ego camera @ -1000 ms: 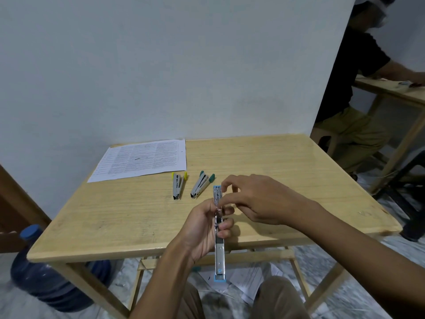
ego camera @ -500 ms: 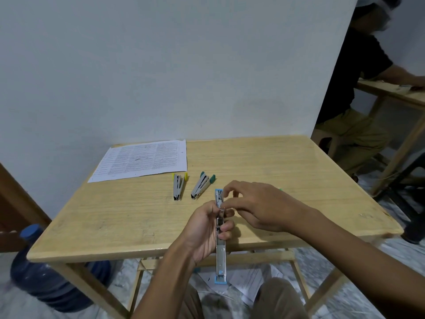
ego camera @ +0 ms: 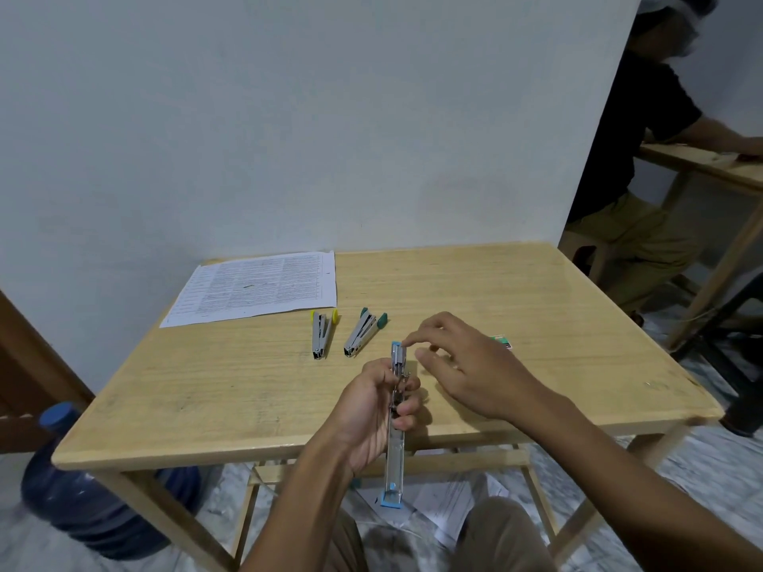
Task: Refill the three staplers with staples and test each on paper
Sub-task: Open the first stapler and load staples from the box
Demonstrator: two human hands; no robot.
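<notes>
My left hand (ego camera: 371,410) grips a blue stapler (ego camera: 395,447) opened out flat, its long clear arm hanging past the table's front edge. My right hand (ego camera: 466,365) hovers just right of the stapler's far blue end, index fingertip at that tip, fingers spread; whether it pinches staples I cannot tell. A yellow stapler (ego camera: 321,334) and a green stapler (ego camera: 363,332) lie on the wooden table (ego camera: 231,390) ahead of my hands. A printed paper sheet (ego camera: 260,286) lies at the back left. A small staple box (ego camera: 503,341) peeks out behind my right hand.
A blue water jug (ego camera: 91,501) stands on the floor under the table's left corner. Loose papers (ego camera: 450,501) lie on the floor beneath. Another person (ego camera: 644,167) sits at a second table (ego camera: 710,167) to the right. A white wall backs the table.
My right hand has lifted off the stapler's middle and opened, its fingertip now at the far blue end. The staple box has come into view behind it. The left hand keeps its grip.
</notes>
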